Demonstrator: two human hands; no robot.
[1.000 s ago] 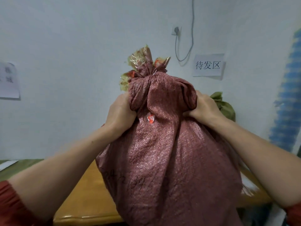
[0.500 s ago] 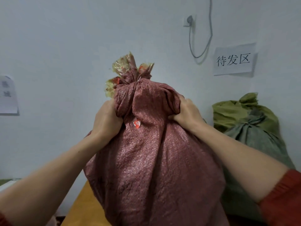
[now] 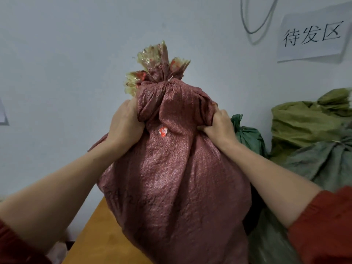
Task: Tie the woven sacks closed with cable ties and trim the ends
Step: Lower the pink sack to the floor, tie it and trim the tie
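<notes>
As we hold it upright before us, the large reddish-brown woven plastic sack (image 3: 177, 178) fills the middle of the view, with its gathered neck (image 3: 163, 80) cinched shut and a frayed yellow-and-red ruff spreading above it. What binds the neck is too small for us to make out. Our left hand (image 3: 124, 128) grips a fold of fabric on the sack's left shoulder, fingers curled into the weave. Our right hand (image 3: 219, 128) grips a matching fold on the right shoulder, fingers likewise closed on the cloth. A small red-and-white label (image 3: 162, 131) sits on the front just below the neck. The sack's lower part overlaps the corner of the yellow-brown wooden bench (image 3: 101, 239); we cannot tell whether it rests there. To the right, against the pale wall (image 3: 66, 73), stand tied sacks: a dark green one (image 3: 249, 136) just behind our right hand, an olive one (image 3: 304, 121) and a grey-green one (image 3: 323, 161). A white paper sign (image 3: 312, 35) with black characters hangs above them, beside a looping grey cable (image 3: 245, 25).
</notes>
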